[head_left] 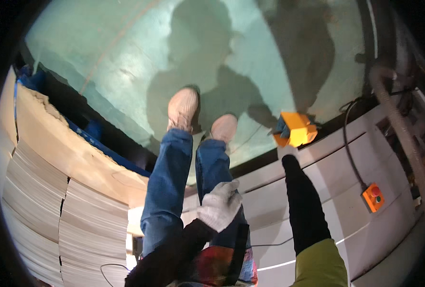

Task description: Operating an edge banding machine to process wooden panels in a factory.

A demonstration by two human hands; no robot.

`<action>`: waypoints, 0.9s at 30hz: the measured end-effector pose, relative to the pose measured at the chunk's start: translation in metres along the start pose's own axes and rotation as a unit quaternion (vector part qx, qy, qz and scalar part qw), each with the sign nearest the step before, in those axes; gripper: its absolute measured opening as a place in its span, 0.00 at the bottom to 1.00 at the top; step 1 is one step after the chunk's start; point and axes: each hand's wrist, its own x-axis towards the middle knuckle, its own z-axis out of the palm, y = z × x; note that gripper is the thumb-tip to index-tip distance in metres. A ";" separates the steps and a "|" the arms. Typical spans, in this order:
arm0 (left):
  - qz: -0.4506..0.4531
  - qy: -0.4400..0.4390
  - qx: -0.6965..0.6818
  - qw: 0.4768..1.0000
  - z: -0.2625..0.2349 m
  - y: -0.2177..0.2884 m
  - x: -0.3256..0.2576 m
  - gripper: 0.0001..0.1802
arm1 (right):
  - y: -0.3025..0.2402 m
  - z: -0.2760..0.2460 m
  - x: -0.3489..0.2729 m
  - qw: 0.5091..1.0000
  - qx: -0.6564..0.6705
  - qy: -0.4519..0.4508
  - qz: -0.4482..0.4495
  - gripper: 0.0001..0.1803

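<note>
Yellow boxy device (299, 130) w/ grey-blue parts is out at end of R arm, right of the feet & over the far edge of the pale panels.

Nearest: multicolour cloth (213, 264) at waist, then blue jeans (170, 165) running up to the feet. L forearm in black sleeve (171, 253) comes in from bottom; L hand (220, 205), in whitish glove, is just over the legs, fingers curled in, palm hidden, so can't tell if it grips anything.

R arm: yellow-green upper sleeve (321, 265), black lower sleeve (305, 201). R hand (287, 151) mostly hidden where it meets the device; only a pale bit shows, so can't tell if it grips or just touches.

L side: stacks of pale sheets (90, 222), tan board (83, 141) w/ ragged edge beside them, blue strip (109, 150) along that. R side: pale panels (270, 210), orange ctrl box (373, 197) w/ red & green buttons on them, black cable (348, 143) running up from it, brownish hose (398, 124) beyond.

Farther: two pale shoes (182, 106) on greenish floor (121, 71), plus dark shadows (198, 57), one w/ head & shoulders outline.
</note>
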 end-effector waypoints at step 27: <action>-0.105 0.350 0.217 0.905 -0.400 0.035 -0.269 0.19 | -0.132 -0.592 -0.654 0.642 0.398 0.185 -0.629 0.22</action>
